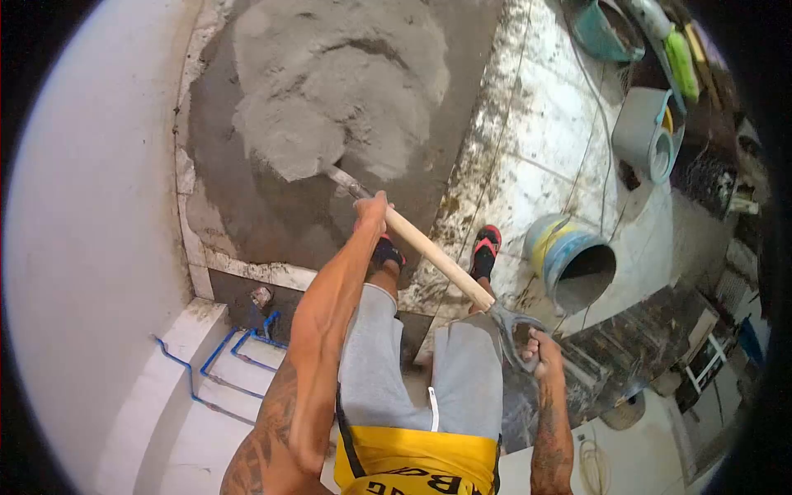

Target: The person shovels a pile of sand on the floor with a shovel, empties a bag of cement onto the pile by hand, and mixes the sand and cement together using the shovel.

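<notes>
A shovel (pixel 439 257) slants across the view, its pale wooden shaft running from a grey heap down to a metal D-shaped handle. My left hand (pixel 373 209) is closed around the lower shaft, close to the metal neck. At the other end, my right hand (pixel 541 351) grips the D-handle beside my right thigh. The shovel's blade is covered by the heap of dry-looking grey cement mix (pixel 346 87), so its shape is hidden. Darker, damp-looking grey material (pixel 272 206) spreads on the floor around the heap.
A white wall (pixel 91 198) rises on the left, with blue pipes (pixel 216 363) near its base. To the right lie a striped bucket (pixel 549 241) on its side, a grey container (pixel 639 136) and a teal bucket (pixel 590 33). A cable (pixel 601 115) crosses the stained tiles.
</notes>
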### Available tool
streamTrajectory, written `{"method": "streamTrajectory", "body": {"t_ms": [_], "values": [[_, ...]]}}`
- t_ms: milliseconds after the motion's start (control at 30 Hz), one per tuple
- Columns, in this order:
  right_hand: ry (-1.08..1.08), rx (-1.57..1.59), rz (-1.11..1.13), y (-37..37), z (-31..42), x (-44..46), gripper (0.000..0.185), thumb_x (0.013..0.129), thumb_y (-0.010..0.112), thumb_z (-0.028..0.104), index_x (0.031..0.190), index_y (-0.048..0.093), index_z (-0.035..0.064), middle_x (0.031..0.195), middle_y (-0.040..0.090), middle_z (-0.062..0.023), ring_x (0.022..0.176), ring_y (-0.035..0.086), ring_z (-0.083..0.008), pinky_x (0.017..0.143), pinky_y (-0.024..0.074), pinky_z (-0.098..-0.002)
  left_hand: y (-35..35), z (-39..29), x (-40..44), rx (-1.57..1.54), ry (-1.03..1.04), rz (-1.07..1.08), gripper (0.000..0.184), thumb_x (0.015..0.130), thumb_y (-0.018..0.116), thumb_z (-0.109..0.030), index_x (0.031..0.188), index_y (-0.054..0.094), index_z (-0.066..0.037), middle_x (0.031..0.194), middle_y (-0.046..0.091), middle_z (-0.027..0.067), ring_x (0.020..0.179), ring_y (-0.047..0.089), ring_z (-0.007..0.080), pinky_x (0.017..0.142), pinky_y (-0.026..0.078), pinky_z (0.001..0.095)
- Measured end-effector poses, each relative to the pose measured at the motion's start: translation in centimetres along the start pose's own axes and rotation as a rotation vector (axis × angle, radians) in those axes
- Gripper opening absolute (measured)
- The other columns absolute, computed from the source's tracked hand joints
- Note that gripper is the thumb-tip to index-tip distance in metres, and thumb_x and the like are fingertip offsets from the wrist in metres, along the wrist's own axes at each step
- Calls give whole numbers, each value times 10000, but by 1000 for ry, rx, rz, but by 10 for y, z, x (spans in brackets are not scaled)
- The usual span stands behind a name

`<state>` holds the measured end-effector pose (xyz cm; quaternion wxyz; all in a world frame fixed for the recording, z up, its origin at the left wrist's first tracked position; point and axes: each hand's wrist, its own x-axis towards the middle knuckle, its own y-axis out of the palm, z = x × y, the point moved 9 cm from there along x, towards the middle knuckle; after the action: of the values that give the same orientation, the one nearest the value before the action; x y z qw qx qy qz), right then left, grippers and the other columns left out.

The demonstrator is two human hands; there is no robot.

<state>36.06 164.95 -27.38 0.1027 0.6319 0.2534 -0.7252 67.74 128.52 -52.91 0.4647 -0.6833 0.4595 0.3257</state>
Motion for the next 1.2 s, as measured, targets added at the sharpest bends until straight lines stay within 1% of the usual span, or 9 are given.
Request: {"method": "streamTrajectory", "body": {"t_ms": [133, 300, 333, 533, 733, 900, 967, 1133, 1200], "values": [[111, -208, 83, -44, 65, -13, 103, 807, 550, 84, 846, 564, -10, 616, 553, -57, 509, 542, -163, 450, 460, -281, 14, -41, -38, 171, 146, 181, 640, 743, 673, -119, 1143, 264, 167, 890, 578, 217, 695, 614, 238, 587, 520, 374], [229, -420, -28, -19, 183, -45, 108, 799, 554, 97, 773, 582, -5, 586, 579, -83, 409, 541, -193, 377, 464, -260, 34, -94, -66, -52, 343, -27, 235, 759, 689, -138, 809, 586, 67, 763, 597, 128, 611, 590, 194, 502, 475, 342], [297, -245, 279, 7, 201, -39, 133, 824, 565, 122, 739, 559, 20, 529, 510, -59, 395, 491, -181, 382, 433, -287, 33, -111, -87, -111, 338, -34, 236, 764, 683, -143, 810, 584, 66, 763, 597, 126, 611, 590, 201, 517, 482, 347], [-544, -351, 222, 56, 375, -82, 168, 826, 608, 120, 731, 494, 43, 627, 464, -34, 470, 435, -139, 449, 393, -312, 119, -154, -139, -609, 56, 220, 152, 768, 616, -76, 859, 518, -4, 729, 509, 78, 682, 570, 230, 583, 513, 405], [-805, -474, -309, -119, 491, -34, 222, 793, 560, 69, 1000, 561, -13, 718, 553, -50, 546, 509, -120, 479, 435, -272, 323, -69, -179, -712, -169, 436, 100, 852, 558, -99, 907, 512, -29, 714, 550, 150, 626, 565, 300, 602, 520, 459], [-844, -392, -544, -255, 543, -72, 158, 850, 484, 80, 968, 539, -8, 723, 527, -57, 500, 449, -139, 454, 390, -310, 524, 36, -247, -706, -384, 622, 158, 804, 614, -59, 928, 539, 2, 770, 558, 106, 679, 600, 267, 615, 540, 423], [-741, -447, -771, -303, 557, -82, 120, 837, 500, 101, 761, 529, 13, 589, 454, -42, 490, 441, -151, 448, 356, -328, 574, 46, -263, -607, -436, 574, 192, 755, 636, -25, 912, 533, 14, 755, 548, 103, 647, 593, 274, 561, 543, 412], [-892, -439, -919, -224, 585, -61, 134, 850, 560, 162, 862, 576, 29, 642, 501, -27, 514, 436, -130, 491, 367, -304, 594, 0, -208, -644, -411, 565, 182, 701, 624, 51, 850, 522, 22, 677, 529, 110, 535, 563, 271, 507, 534, 419], [-880, -447, -536, -143, 601, 0, 168, 851, 555, 133, 962, 580, 10, 699, 516, -18, 536, 450, -116, 490, 391, -272, 582, -16, -83, -305, -25, 639, 190, 806, 550, -167, 846, 525, 17, 664, 568, 143, 568, 573, 280, 568, 529, 441]]}}
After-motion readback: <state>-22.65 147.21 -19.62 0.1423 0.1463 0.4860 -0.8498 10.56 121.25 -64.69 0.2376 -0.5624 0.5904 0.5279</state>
